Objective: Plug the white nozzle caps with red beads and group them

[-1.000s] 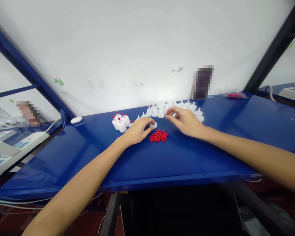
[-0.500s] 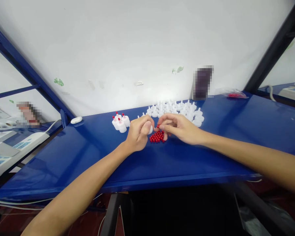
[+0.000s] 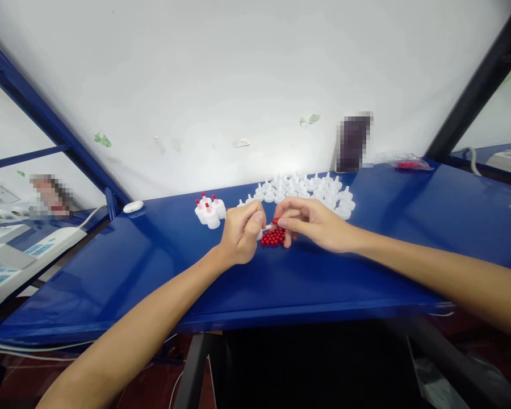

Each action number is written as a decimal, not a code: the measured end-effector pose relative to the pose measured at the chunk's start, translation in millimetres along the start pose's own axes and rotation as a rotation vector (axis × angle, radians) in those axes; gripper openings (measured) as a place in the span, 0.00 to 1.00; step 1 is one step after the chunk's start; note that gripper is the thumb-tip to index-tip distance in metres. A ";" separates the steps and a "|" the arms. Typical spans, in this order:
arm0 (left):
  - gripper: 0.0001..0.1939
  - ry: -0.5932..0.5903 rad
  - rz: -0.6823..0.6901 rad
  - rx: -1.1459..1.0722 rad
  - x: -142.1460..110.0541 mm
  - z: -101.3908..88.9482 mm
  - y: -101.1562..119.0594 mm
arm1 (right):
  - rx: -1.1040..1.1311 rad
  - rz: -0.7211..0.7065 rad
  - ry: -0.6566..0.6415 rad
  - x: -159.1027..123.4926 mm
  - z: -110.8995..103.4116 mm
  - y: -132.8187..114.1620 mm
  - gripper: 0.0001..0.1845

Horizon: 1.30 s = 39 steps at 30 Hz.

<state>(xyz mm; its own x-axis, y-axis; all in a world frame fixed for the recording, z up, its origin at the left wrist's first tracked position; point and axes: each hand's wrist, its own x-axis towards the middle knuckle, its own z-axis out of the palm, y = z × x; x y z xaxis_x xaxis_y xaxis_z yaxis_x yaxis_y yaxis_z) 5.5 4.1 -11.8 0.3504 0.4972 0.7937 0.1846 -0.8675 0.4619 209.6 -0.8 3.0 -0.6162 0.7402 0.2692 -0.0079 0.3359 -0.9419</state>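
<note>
My left hand (image 3: 241,233) is closed around a white nozzle cap whose tip (image 3: 267,227) pokes out toward the right. My right hand (image 3: 313,222) pinches a small red cap (image 3: 275,222) at that tip. Both hands meet just above a pile of small red caps (image 3: 272,238) on the blue table (image 3: 366,261). Behind them lies a cluster of several bare white nozzle caps (image 3: 306,187). To the left stand three white caps fitted with red tips (image 3: 208,211).
A white oval object (image 3: 132,207) lies at the table's back left. A clear bag with red pieces (image 3: 404,163) rests at the back right beside a dark upright object (image 3: 351,143). White power strips (image 3: 29,250) sit on the left bench.
My left hand lifted a white cap off the table and turned it sideways. My right hand came from the white cluster to the red pile and brought a red cap to the nozzle tip.
</note>
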 end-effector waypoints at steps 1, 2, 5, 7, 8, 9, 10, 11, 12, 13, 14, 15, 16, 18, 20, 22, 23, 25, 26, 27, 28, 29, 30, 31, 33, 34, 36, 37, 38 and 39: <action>0.22 0.004 0.013 -0.010 -0.2 0.3 0.8 | 0.005 0.006 -0.017 -0.9 1.2 -1.2 0.09; 0.22 0.012 0.029 -0.014 -0.3 0.7 2.0 | 0.013 0.011 -0.034 -1.7 2.6 -2.3 0.10; 0.20 0.038 0.080 0.003 0.5 1.6 6.9 | 0.040 0.017 -0.057 -3.7 6.0 -4.4 0.10; 0.18 0.015 0.107 0.005 1.3 2.0 10.1 | 0.058 0.013 -0.059 -4.3 7.1 -4.8 0.10; 0.17 -0.011 0.118 -0.001 1.7 2.1 11.5 | 0.063 0.013 -0.061 -4.6 7.4 -4.9 0.11; 0.16 -0.043 0.126 -0.008 2.1 2.2 12.7 | 0.065 0.014 -0.065 -4.7 7.6 -5.0 0.11; 0.15 -0.072 0.132 -0.009 2.6 2.2 13.8 | 0.064 0.019 -0.070 -4.8 7.6 -5.2 0.12; 0.14 -0.090 0.140 0.000 3.1 2.0 14.8 | 0.062 0.026 -0.073 -4.8 7.5 -5.3 0.12; 0.13 -0.095 0.153 0.021 3.7 1.8 15.8 | 0.062 0.032 -0.074 -4.8 7.4 -5.5 0.13; 0.12 -0.089 0.178 0.052 4.5 1.5 16.9 | 0.063 0.037 -0.073 -4.6 7.1 -5.6 0.13; 0.10 -0.078 0.217 0.092 5.5 1.2 18.1 | 0.064 0.035 -0.067 -4.4 6.8 -5.6 0.13; 0.08 -0.070 0.267 0.135 6.5 0.9 19.4 | 0.064 0.031 -0.059 -4.0 6.5 -5.5 0.13; 0.05 -0.070 0.323 0.177 7.6 0.6 20.9 | 0.066 0.024 -0.048 -3.7 6.1 -5.3 0.14; 0.03 -0.101 0.420 0.244 9.3 0.2 23.7 | 0.088 0.009 -0.027 -3.0 5.7 -4.8 0.14; 0.09 -0.135 0.470 0.291 10.4 0.3 25.6 | 0.138 0.004 -0.017 -2.5 5.9 -4.3 0.14; 0.11 -0.141 0.483 0.329 11.1 0.4 26.1 | 0.202 0.007 -0.002 -2.0 6.7 -3.2 0.16; 0.11 -0.140 0.483 0.345 11.4 0.5 25.7 | 0.231 0.013 0.013 -1.6 7.2 -2.4 0.17; 0.10 -0.146 0.490 0.372 12.2 0.6 24.0 | 0.279 0.025 0.047 -0.7 8.1 -0.3 0.20; 0.10 -0.154 0.497 0.384 12.6 0.6 22.8 | 0.295 0.030 0.062 -0.3 8.4 0.8 0.22; 0.10 -0.162 0.508 0.396 12.8 0.7 21.4 | 0.301 0.031 0.071 -0.1 8.6 1.7 0.25; 0.10 -0.169 0.520 0.407 12.9 0.8 20.2 | 0.297 0.032 0.076 -0.1 8.7 2.2 0.26; 0.10 -0.171 0.531 0.418 12.9 0.9 19.0 | 0.284 0.033 0.079 -0.4 9.0 2.2 0.27; 0.10 -0.167 0.540 0.426 12.7 0.9 18.2 | 0.264 0.036 0.078 -0.9 9.5 1.8 0.27; 0.10 -0.156 0.548 0.431 12.4 0.9 17.9 | 0.241 0.042 0.069 -1.7 10.1 0.9 0.27; 0.10 -0.126 0.552 0.439 11.8 0.2 18.6 | 0.193 0.056 0.034 -3.6 11.8 -1.5 0.27; 0.10 -0.111 0.545 0.441 11.6 -0.7 19.5 | 0.169 0.061 0.019 -4.5 12.4 -2.6 0.27; 0.08 -0.089 0.512 0.438 11.7 -3.7 21.3 | 0.118 0.058 0.015 -5.7 12.7 -3.8 0.25; 0.08 -0.084 0.488 0.436 12.0 -5.9 21.8 | 0.091 0.052 0.031 -6.0 12.1 -3.8 0.23; 0.08 -0.079 0.461 0.436 12.5 -8.6 21.6 | 0.066 0.046 0.053 -6.0 10.9 -3.5 0.21; 0.09 -0.069 0.429 0.443 13.2 -11.6 20.7 | 0.042 0.040 0.077 -5.7 9.3 -2.9 0.20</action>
<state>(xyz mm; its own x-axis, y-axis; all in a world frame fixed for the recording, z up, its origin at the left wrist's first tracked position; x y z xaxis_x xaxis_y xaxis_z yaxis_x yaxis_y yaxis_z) 3.2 -7.1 12.8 0.5338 0.1138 0.8379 0.3723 -0.9213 -0.1120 205.8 -11.4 2.3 -0.5543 0.7956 0.2445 -0.0190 0.2816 -0.9593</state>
